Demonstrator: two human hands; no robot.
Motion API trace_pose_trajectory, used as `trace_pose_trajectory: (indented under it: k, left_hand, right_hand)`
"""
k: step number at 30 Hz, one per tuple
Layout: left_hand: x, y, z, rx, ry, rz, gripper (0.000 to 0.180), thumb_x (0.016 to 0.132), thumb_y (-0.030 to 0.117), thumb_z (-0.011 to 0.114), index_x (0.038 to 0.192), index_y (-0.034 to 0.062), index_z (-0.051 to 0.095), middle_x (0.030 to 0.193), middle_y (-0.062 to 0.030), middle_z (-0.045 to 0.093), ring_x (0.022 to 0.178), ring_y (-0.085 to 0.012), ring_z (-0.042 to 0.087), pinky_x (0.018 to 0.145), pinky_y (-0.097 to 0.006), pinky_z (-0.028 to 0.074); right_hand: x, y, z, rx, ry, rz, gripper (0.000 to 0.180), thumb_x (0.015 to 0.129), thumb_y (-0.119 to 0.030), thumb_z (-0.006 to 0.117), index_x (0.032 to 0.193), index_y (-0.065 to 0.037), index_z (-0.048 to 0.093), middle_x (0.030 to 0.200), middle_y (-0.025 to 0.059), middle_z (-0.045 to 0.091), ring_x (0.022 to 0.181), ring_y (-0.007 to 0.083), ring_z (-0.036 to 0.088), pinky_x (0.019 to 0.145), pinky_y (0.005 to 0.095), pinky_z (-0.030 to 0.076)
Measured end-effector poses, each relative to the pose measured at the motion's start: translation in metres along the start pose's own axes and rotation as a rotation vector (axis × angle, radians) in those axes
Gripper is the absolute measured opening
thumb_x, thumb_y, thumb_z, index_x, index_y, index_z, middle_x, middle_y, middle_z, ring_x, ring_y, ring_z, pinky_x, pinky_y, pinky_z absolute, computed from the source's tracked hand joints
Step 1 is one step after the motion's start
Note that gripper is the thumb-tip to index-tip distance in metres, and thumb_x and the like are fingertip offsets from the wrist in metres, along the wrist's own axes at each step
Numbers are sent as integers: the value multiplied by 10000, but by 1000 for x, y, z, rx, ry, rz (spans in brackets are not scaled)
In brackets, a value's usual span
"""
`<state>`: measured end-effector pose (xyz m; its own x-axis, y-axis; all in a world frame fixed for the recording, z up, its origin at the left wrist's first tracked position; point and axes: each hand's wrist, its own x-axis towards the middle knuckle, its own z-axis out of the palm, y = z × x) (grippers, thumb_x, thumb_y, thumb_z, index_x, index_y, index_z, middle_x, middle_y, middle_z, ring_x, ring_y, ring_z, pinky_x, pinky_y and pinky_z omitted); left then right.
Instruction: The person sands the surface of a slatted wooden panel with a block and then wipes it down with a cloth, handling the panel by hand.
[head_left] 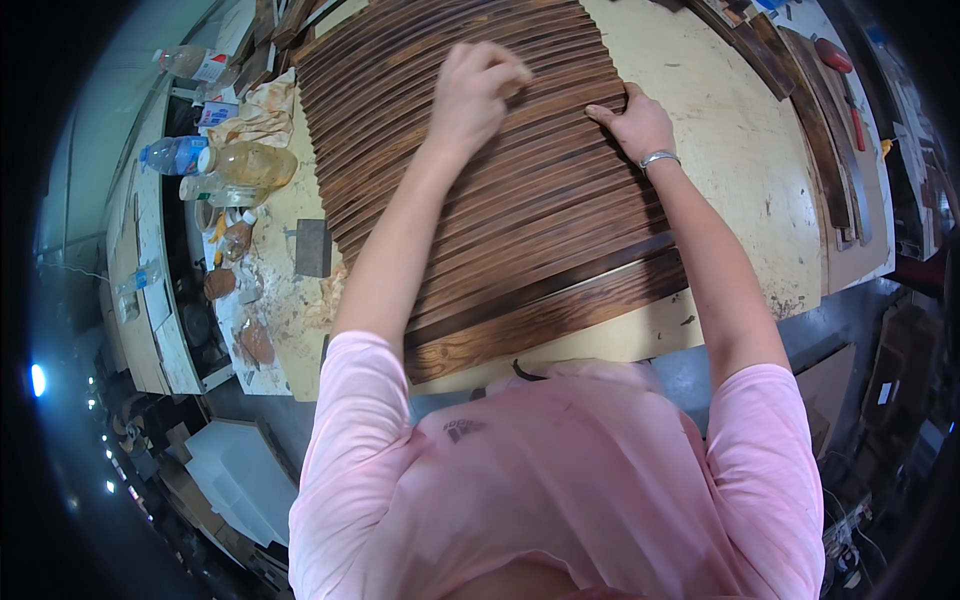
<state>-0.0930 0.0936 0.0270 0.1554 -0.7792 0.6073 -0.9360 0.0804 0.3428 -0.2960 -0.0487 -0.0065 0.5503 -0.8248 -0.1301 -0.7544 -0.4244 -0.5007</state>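
Observation:
A broad row of dark brown wooden slats lies side by side on the pale worktable. My left hand is above the upper middle of the slats, its fingers curled together. Something small and tan shows at those fingertips, but I cannot make out what it is. At the right edge of the row, my right hand grips the slats, thumb on top and the other fingers partly hidden along the side. A wider board with bold grain lies at the near end, closest to my body.
Plastic bottles with liquid, a crumpled cloth and a small dark block are on the left. Long wooden strips and a red-handled tool lie at the right. A white bin stands low at the left.

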Motion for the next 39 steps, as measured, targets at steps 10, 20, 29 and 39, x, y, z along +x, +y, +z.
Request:
trace_pose_trajectory:
  k: [10,20,29,39]
  left_hand:
    - [45,25,80,-77,-211,12,315,752,-52,618,953,139,768,1006,-7,663,1019,-247,572,925,-348,500]
    - [-65,-40,-73,131,-307,-60,289,705,-93,661,900,109,735,1007,-23,667,980,-250,581,865,-364,505]
    - [-103,-43,-134,276,-83,-140,195,739,-42,697,851,112,739,935,-7,684,932,-232,593,843,-349,476]
    - [-58,33,-29,66,-235,-50,155,759,24,733,842,154,753,940,36,669,946,-206,581,860,-368,436]
  right_hand:
    - [1,4,-2,-13,-39,22,788,755,-605,744,1240,-2,596,1029,248,712,1006,394,680,883,445,545]
    - [0,0,-2,-8,-33,44,805,769,-607,736,1279,-3,588,1054,240,712,1023,375,684,894,433,552]
    - [0,7,1,-1,37,-4,715,789,-586,728,1199,-9,628,1009,252,713,978,405,676,868,461,536]
    - [2,2,1,-33,5,2,735,782,-595,729,1223,-16,623,1034,244,713,994,396,679,879,453,542]
